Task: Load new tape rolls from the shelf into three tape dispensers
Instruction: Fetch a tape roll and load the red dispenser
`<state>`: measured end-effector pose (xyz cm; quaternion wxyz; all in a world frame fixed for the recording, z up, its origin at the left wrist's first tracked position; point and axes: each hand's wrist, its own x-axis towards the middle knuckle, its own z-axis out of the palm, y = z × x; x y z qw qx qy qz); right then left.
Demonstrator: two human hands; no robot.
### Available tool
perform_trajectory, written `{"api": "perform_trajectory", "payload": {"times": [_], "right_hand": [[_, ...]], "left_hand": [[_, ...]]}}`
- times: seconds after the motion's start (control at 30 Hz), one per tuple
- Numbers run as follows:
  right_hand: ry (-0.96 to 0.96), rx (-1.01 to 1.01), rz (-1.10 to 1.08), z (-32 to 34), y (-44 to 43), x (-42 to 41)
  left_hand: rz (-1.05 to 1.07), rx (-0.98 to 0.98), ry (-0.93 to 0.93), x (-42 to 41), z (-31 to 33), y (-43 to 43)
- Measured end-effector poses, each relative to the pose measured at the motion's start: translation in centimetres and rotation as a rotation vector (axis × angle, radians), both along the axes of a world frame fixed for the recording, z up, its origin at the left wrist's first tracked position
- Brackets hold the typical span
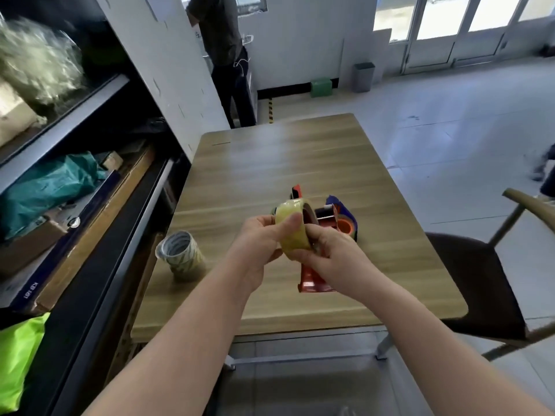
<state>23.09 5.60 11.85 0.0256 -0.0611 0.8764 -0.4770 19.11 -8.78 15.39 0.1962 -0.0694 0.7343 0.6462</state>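
Both bare arms reach out over the near edge of the desk [330, 163]. The left hand [258, 235] and right hand [327, 250] are both closed around one tape roll [292, 226], held up in the air between them; the left thumb lies across its yellowish outer face and the right fingers pinch its lower edge. The roll stands on edge, its core hole facing right, towards the right hand. Directly below and just past the grip lies a red dispenser [312, 280], long axis running away from the person. So the roll only needs to drop straight down, I'd say. Beyond it sit more dispensers, one blue [345, 211]. A stack of spare rolls [183, 256] stands to the left.
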Motion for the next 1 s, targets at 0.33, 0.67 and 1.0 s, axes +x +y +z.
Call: {"api": "perform_trajectory", "payload": {"times": [0.33, 0.67, 1.0], "right_hand": [[-0.465, -0.713, -0.581, -1.8, -0.5, -3.2], [-0.436, -1.445, -0.158, -1.5, -2.7, -3.4], [-0.311, -0.893, -0.292, 0.3, -2.5, -4.3]], "left_hand": [[0.039, 0.353, -0.115, -2.9, 0.8, -2.5], [0.032, 0.256, -0.111, -4.2, 0.9, -5.5], [0.001, -0.113, 0.04, -4.9, 0.2, -6.9]]}}
